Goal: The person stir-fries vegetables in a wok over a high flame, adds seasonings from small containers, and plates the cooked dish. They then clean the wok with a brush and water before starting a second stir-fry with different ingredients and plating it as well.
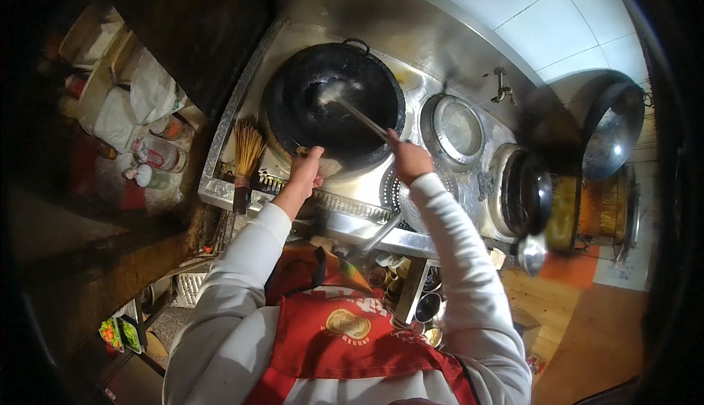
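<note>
A large black wok (352, 135) with a loop handle on its far side sits on the stove. My right hand (411, 160) grips the long handle of a metal ladle (363, 119), whose bowl rests blurred inside the wok. At the wok's near rim, my left hand (308, 171) is closed on what looks like a pale folded cloth (329, 167). Fingers hide part of the cloth and the rim there. Below my right forearm lies a perforated metal strainer (426, 207), its handle pointing toward me.
Left of the wok stands a bamboo wok brush (248, 149). A round metal pot (457, 130) is below a wall tap (501, 89). Farther right are a dark pan (527, 190), another wok (613, 130) and a shiny ladle (532, 255). Bottles (159, 152) crowd the left side.
</note>
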Demonstrator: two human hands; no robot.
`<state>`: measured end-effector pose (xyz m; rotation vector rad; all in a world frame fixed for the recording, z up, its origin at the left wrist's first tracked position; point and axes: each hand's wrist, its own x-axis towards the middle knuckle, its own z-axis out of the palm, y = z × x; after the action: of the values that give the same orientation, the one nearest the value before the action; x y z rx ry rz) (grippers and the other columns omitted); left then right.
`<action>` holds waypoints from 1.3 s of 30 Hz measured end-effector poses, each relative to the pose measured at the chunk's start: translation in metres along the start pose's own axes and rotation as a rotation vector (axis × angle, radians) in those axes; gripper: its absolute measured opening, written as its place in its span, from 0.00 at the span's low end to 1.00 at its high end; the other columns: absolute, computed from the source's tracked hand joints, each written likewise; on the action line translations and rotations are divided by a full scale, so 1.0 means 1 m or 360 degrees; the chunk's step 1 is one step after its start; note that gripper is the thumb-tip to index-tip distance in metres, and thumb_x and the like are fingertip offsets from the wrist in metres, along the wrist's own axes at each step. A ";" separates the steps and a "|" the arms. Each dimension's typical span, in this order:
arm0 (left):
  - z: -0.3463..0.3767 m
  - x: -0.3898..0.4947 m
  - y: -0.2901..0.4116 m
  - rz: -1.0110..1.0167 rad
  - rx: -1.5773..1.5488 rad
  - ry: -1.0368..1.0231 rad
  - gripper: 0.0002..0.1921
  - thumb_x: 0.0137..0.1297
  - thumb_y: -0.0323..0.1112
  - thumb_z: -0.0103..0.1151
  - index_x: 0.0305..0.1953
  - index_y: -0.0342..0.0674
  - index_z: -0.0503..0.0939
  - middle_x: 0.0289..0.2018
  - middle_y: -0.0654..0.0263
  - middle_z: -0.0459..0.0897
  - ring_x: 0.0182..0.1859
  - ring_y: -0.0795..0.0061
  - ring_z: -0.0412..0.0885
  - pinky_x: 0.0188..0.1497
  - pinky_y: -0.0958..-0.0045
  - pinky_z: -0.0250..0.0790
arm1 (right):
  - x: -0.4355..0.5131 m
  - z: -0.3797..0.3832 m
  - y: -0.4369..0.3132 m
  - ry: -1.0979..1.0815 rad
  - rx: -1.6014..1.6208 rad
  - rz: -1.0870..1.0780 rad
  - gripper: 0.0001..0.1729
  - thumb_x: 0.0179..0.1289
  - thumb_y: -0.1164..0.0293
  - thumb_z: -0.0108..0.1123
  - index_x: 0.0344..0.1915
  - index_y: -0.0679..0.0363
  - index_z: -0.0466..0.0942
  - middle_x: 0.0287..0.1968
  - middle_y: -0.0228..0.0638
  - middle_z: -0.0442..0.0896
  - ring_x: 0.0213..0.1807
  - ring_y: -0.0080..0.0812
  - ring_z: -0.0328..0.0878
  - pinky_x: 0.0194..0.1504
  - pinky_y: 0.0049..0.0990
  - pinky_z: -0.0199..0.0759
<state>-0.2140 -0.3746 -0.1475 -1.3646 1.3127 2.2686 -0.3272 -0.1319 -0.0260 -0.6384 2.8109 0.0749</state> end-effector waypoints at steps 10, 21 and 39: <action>0.003 0.051 -0.012 0.0125 0.0017 -0.0156 0.15 0.67 0.39 0.65 0.49 0.35 0.81 0.35 0.56 0.88 0.27 0.63 0.87 0.25 0.63 0.79 | -0.093 -0.212 0.122 0.0546 -0.1638 -0.0133 0.26 0.74 0.72 0.57 0.70 0.55 0.78 0.41 0.34 0.85 0.42 0.37 0.87 0.38 0.35 0.82; 0.006 0.063 -0.023 0.0372 0.0177 -0.0010 0.02 0.58 0.27 0.58 0.30 0.37 0.79 0.24 0.62 0.79 0.20 0.65 0.78 0.18 0.63 0.65 | 0.012 -0.020 -0.019 0.0100 -0.0109 0.0063 0.19 0.83 0.62 0.45 0.49 0.58 0.84 0.43 0.55 0.89 0.42 0.60 0.89 0.45 0.56 0.83; -0.001 0.022 0.010 0.0190 0.0069 -0.0197 0.04 0.65 0.29 0.57 0.33 0.36 0.78 0.25 0.65 0.79 0.29 0.69 0.82 0.31 0.64 0.73 | -0.012 -0.032 -0.053 0.0116 -0.0262 0.0293 0.18 0.77 0.70 0.52 0.61 0.63 0.78 0.44 0.45 0.90 0.41 0.48 0.91 0.41 0.44 0.86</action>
<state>-0.2307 -0.3868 -0.1591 -1.1406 1.4283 2.3436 -0.3015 -0.1776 0.0085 -0.4223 2.9496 0.3268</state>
